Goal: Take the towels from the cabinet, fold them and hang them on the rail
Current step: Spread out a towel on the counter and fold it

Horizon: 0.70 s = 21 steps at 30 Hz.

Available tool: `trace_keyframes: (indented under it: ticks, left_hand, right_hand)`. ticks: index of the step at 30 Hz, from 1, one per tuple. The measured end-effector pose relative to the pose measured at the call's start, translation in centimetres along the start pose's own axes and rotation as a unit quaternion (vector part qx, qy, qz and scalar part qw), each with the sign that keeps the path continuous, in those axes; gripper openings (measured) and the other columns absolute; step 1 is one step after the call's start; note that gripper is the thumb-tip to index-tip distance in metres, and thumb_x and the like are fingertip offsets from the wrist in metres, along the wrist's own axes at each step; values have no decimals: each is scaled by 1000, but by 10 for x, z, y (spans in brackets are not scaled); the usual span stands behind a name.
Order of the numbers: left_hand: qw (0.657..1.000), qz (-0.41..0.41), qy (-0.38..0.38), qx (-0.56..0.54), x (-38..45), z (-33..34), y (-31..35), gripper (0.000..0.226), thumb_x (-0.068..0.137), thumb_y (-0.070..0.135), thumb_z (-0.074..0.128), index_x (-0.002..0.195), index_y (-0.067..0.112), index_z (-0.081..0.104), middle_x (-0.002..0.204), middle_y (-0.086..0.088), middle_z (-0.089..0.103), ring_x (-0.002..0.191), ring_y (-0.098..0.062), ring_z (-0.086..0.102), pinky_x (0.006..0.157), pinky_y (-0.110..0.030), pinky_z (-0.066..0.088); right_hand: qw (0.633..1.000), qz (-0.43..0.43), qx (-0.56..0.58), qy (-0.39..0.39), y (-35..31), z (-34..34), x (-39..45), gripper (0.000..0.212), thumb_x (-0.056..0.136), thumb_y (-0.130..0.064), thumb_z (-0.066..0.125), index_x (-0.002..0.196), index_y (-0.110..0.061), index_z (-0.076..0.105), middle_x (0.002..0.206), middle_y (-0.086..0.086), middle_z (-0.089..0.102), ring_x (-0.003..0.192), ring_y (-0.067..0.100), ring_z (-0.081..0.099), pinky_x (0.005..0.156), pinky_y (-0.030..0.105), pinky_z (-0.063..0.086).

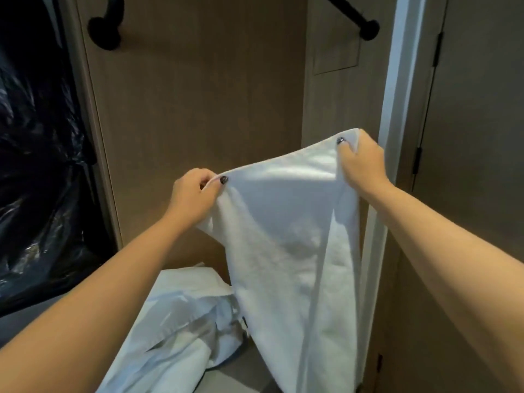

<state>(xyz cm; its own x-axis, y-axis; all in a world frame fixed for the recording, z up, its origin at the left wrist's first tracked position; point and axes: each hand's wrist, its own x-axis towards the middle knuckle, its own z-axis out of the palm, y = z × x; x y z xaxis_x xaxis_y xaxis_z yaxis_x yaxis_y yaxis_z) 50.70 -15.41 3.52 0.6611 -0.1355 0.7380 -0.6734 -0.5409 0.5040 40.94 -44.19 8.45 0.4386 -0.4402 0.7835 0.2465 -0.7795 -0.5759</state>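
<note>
A white towel [286,251] hangs spread out in front of the open cabinet. My left hand [195,194] pinches its top left corner, and my right hand [360,160] grips the top right corner, held higher. The towel's lower part drops out of view at the bottom. Below it, a crumpled heap of white towels [181,321] lies on the cabinet floor. A black rail [354,15] crosses the top of the cabinet, with a black bracket [105,26] at the upper left; nothing hangs on the visible parts.
The cabinet's brown back panel [198,109] stands behind the towel. A black plastic bag [37,165] fills the left side. A white door edge [394,123] and a dark door [476,137] with hinges are on the right.
</note>
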Motion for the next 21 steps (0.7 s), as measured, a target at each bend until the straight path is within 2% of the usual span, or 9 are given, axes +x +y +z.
trace_keyframes:
  ticks: [2, 3, 5, 6, 8, 10, 14, 18, 21]
  left_hand:
    - [996, 42, 75, -41, -1, -1, 22, 17, 99, 26, 53, 88, 16, 61, 79, 3, 60, 72, -17, 54, 64, -29, 42]
    - [997, 61, 48, -21, -2, 2, 25, 17, 100, 28, 51, 89, 17, 58, 77, 2, 59, 71, -18, 54, 64, -31, 42]
    - [980, 61, -117, 150, -12, 10, 15, 22, 101, 38, 45, 92, 21, 56, 85, -5, 62, 78, -28, 58, 67, -36, 45]
    - [963, 47, -153, 215, -12, 8, 2, 26, 100, 43, 43, 92, 23, 57, 91, -7, 64, 85, -32, 60, 72, -38, 48]
    - [971, 10, -116, 208, -11, -4, -20, 33, 95, 53, 47, 87, 25, 61, 90, -4, 67, 88, -33, 61, 77, -42, 52]
    - [993, -18, -44, 111, -8, -9, -25, 34, 90, 57, 55, 75, 26, 61, 80, 0, 65, 83, -29, 61, 74, -40, 52]
    - [992, 31, -108, 48, -13, -7, -1, 28, 86, 45, 70, 72, 22, 67, 71, 8, 64, 74, -16, 58, 69, -33, 48]
    - [994, 54, -86, -24, -19, -3, 26, 21, 81, 40, 76, 66, 28, 67, 68, 15, 63, 66, -5, 57, 59, -13, 39]
    - [996, 13, -61, -68, -31, 3, 33, 21, 76, 40, 81, 67, 23, 71, 68, 13, 67, 67, -5, 60, 61, -17, 44]
  right_hand:
    - [999, 4, 31, 30, -1, -3, 8, 14, 100, -17, 45, 92, -11, 55, 82, -2, 56, 74, 14, 49, 57, 8, 34]
    - [999, -1, -2, -35, 0, -3, 8, 15, 99, -16, 46, 91, -10, 58, 81, -2, 56, 75, 15, 51, 62, 11, 37]
    - [961, -3, -138, -240, 15, 3, -2, 17, 95, -13, 51, 94, -5, 65, 89, 4, 63, 84, 25, 58, 68, 27, 41]
    - [945, -13, -189, -268, 26, 4, -6, 19, 94, -10, 50, 94, -3, 67, 92, 8, 66, 86, 29, 59, 65, 29, 39]
    - [973, -28, -158, -169, 39, 3, -13, 23, 95, -8, 46, 99, -4, 68, 94, 7, 66, 84, 26, 57, 63, 24, 36]
    - [989, 7, -115, -98, 38, 3, -17, 25, 98, -10, 43, 105, -7, 67, 94, 7, 64, 77, 19, 52, 62, 19, 35]
    - [940, 38, -207, -269, 34, 19, -30, 25, 96, -8, 47, 109, -6, 69, 104, 12, 67, 88, 25, 56, 66, 27, 40]
    - [901, 36, -7, -433, -1, 25, -58, 40, 91, 2, 57, 119, -26, 62, 113, -5, 67, 105, 12, 63, 78, 18, 51]
    - [865, 83, 152, -471, -32, 34, -89, 40, 87, 2, 55, 119, -21, 64, 109, 0, 71, 99, 11, 68, 79, 20, 56]
